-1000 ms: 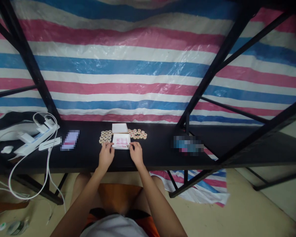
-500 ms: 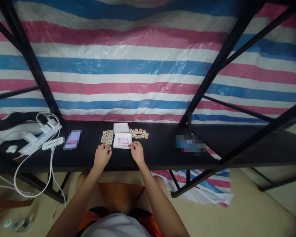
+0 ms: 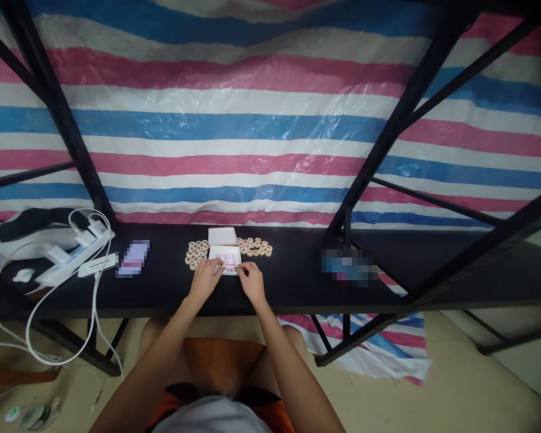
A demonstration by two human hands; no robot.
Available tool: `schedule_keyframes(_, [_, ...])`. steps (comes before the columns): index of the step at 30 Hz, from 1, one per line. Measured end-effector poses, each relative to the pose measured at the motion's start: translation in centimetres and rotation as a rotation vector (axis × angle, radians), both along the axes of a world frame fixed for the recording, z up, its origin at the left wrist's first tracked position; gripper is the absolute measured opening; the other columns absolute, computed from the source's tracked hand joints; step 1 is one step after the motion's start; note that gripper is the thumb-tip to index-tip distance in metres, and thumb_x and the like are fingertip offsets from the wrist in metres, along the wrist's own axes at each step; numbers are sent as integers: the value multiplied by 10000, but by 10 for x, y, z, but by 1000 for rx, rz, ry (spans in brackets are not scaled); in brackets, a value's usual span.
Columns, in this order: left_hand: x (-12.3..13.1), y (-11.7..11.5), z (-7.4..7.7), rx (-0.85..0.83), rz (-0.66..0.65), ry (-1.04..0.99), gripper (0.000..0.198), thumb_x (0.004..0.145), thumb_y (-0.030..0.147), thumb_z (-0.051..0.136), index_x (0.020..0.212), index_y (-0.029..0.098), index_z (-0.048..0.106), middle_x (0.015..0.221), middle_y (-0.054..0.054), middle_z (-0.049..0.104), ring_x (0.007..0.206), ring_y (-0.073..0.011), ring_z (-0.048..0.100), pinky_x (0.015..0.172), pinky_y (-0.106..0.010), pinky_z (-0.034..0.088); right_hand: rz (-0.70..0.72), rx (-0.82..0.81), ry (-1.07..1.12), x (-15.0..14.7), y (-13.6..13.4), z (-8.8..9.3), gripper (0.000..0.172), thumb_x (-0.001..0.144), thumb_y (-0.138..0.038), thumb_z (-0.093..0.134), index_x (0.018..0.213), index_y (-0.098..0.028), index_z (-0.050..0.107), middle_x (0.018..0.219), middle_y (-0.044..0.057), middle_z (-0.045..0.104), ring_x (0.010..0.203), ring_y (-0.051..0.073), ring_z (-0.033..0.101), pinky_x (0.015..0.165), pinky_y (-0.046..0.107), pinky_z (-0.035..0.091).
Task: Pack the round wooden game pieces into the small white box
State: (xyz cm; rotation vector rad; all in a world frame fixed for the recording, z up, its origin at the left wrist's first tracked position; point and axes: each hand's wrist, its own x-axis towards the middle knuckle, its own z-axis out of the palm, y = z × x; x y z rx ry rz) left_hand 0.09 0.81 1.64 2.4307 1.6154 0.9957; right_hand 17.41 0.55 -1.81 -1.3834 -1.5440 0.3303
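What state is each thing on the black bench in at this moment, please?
Left hand, fingers curled at the gridded sheet's near left corner; grip unclear.
Right hand, fingertips on the sheet's near right corner.
Gridded sheet, lying flat.
Round pieces, loose in two piles either side of the sheet.
White box, flat behind the sheet.
Power strip, plugs and cables attached.

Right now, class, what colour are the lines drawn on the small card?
Red, on the white card, seen in the head view.
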Motion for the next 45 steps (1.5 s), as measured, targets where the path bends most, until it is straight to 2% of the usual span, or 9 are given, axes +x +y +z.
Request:
schedule_keyframes(4, [20,12,-2,-104,-34,103,170,901,246,533,948,194,689,900,-69,708,905,-237,597,823,-336,427,4,-12,1,1,-1,2,212,827,-193,482,831,-189,694,902,59,653,851,181,623,806,281,470])
schedule_keyframes(9, [21,11,-8,-133,-52,127,252,930,267,466,931,191,706,838,-74,699,856,-217,608,830,-329,421,-3,-3,-1,2,-1,2,218,822,-188,475,821,-196,694,903,52,653,841,175,628,794,278,477])
schedule_keyframes(17, [16,3,-10,-49,-106,61,228,917,292,491,991,204,688,1020,-81,680,998,-237,577,922,-378,405,8,-16,32,2,0,0,208,822,-199,484,819,-191,691,902,59,642,828,179,623,792,283,475])
schedule_keyframes(21, [-3,-2,-14,44,43,10,221,912,251,483,1022,191,666,1106,-100,633,1081,-256,531,960,-397,390,5,-28,11,2,0,0,217,834,-195,475,832,-193,692,918,57,643,846,177,617,801,279,467])
schedule_keyframes(26, [-29,-10,-14,29,306,38,231,863,199,505,1047,193,645,1145,-121,585,1077,-296,512,870,-402,430,-15,-17,-36,1,-2,1,227,854,-185,460,846,-188,687,924,61,635,866,182,600,805,284,461])
schedule_keyframes(30, [-30,-15,-14,12,337,65,234,847,187,497,1032,196,640,1072,-115,597,1018,-285,532,843,-386,437,-74,74,-254,-5,-12,6,224,877,-186,470,955,-177,680,1039,99,616,980,220,540,878,336,423])
schedule_keyframes(36, [-39,0,-24,-58,298,-303,115,779,158,500,817,175,608,858,-67,632,821,-213,587,798,-333,466,144,135,-599,-37,-17,20,225,889,-173,487,1041,-199,650,1084,93,622,1052,225,489,897,354,384])
schedule_keyframes(41, [-51,8,-29,-48,348,-641,68,754,211,507,802,184,547,779,-26,608,691,-173,583,719,-298,481,247,118,-775,-76,7,39,205,898,-231,500,1036,-190,645,1070,89,636,1048,237,479,906,373,365])
schedule_keyframes(45, [-52,8,-28,-52,374,-739,56,730,199,504,783,196,522,769,-13,606,702,-171,591,740,-303,483,311,37,-899,-94,25,44,218,895,-294,527,1016,-165,654,1028,98,660,1037,246,503,932,393,340])
